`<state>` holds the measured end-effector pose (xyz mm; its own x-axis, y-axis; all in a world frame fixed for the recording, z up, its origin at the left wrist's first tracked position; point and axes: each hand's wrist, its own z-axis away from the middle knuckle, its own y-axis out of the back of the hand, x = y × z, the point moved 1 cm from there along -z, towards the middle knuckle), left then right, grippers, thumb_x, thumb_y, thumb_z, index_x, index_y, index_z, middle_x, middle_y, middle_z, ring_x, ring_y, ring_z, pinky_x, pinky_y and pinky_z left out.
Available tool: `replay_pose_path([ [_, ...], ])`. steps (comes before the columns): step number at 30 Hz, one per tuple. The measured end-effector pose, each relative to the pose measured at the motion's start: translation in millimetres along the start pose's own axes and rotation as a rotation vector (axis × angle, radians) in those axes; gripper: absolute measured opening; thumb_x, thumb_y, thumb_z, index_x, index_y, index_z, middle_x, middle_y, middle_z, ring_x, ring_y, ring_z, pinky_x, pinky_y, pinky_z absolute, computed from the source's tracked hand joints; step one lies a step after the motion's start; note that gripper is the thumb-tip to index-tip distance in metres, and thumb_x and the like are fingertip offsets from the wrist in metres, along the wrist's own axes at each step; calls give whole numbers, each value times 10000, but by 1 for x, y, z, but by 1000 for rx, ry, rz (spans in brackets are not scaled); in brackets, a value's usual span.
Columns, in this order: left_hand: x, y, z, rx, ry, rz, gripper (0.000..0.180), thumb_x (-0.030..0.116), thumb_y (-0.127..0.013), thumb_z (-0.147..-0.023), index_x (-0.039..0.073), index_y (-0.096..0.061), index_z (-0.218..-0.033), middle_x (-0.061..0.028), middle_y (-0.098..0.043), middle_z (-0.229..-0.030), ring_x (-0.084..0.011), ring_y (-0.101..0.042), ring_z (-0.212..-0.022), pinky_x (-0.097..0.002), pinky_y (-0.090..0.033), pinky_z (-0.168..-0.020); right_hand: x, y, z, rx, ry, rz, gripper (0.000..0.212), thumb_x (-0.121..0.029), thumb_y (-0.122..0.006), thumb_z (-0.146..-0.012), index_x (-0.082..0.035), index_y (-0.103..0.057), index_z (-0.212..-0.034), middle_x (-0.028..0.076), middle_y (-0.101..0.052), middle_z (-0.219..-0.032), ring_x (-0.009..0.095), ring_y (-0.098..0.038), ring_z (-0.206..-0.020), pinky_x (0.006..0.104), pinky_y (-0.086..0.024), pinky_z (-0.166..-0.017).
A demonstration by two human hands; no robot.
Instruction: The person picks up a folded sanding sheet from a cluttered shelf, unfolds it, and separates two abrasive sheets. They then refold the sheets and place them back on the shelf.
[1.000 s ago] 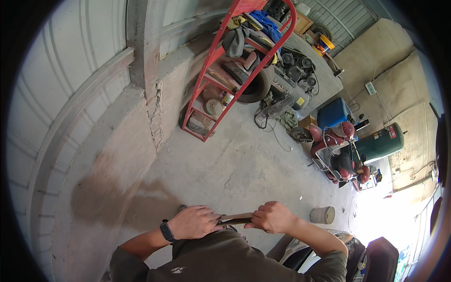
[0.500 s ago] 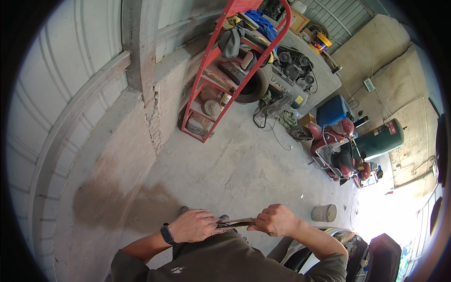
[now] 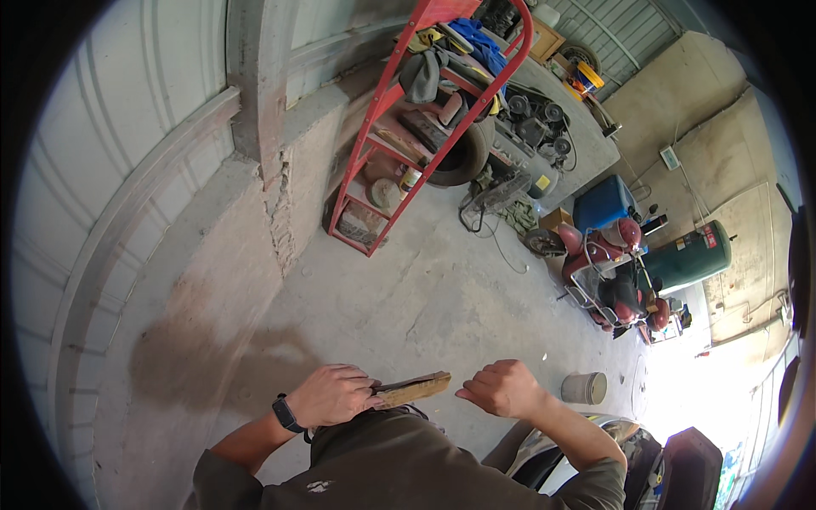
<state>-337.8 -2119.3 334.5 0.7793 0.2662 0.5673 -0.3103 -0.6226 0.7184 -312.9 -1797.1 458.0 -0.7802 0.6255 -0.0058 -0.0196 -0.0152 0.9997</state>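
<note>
My left hand (image 3: 333, 395), with a dark watch on its wrist, grips one end of a flat yellowish-brown piece that looks like wood (image 3: 415, 389). The piece points right from the fingers, slightly raised at its free end, in front of my dark shirt. To its right, with a small gap between, is my right hand (image 3: 503, 389), its fingers curled into a fist and the thumb toward the piece. The back of the hand faces up, so whatever lies inside those fingers, if anything, is hidden.
A red metal rack (image 3: 374, 144) with cloths and tools stands ahead, near a tyre (image 3: 466, 157) and a floor fan (image 3: 501, 194). To the right are a red scooter (image 3: 599, 255), a green tank (image 3: 697, 255) and a bucket (image 3: 585, 388). A car part (image 3: 688, 463) shows at lower right.
My right hand has come off the piece's right end and moved slightly right. My left hand has shifted left and up with the piece, which now shows a broad face.
</note>
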Motion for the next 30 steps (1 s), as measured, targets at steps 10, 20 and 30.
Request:
replay_pose_path([
  [10,5,-6,-2,4,-32,21,371,360,-697,-998,0,-772,-955,-88,-775,-927,-267,-734,-884,-382,-596,-805,-8,-9,-13,44,36,-86,256,-368,-727,-963,-112,-721,-951,8,-602,-710,217,-651,-619,360,-530,-560],
  [20,2,-8,0,6,10,60,402,374,-697,-992,-17,-765,-1053,-93,-773,-940,-272,-726,-885,-388,-593,-793,-11,-15,-11,-57,21,-123,227,-296,-672,-1001,-114,-692,-868,19,-594,-697,243,-643,-607,396,-521,-541],
  [30,1,-8,2,12,29,70,406,383,-682,-1003,-9,-766,-1068,-98,-783,-971,-280,-736,-902,-388,-597,-798,-13,-18,-13,-96,22,-162,224,-289,-668,-1001,-114,-709,-868,26,-627,-725,260,-651,-623,405,-527,-549],
])
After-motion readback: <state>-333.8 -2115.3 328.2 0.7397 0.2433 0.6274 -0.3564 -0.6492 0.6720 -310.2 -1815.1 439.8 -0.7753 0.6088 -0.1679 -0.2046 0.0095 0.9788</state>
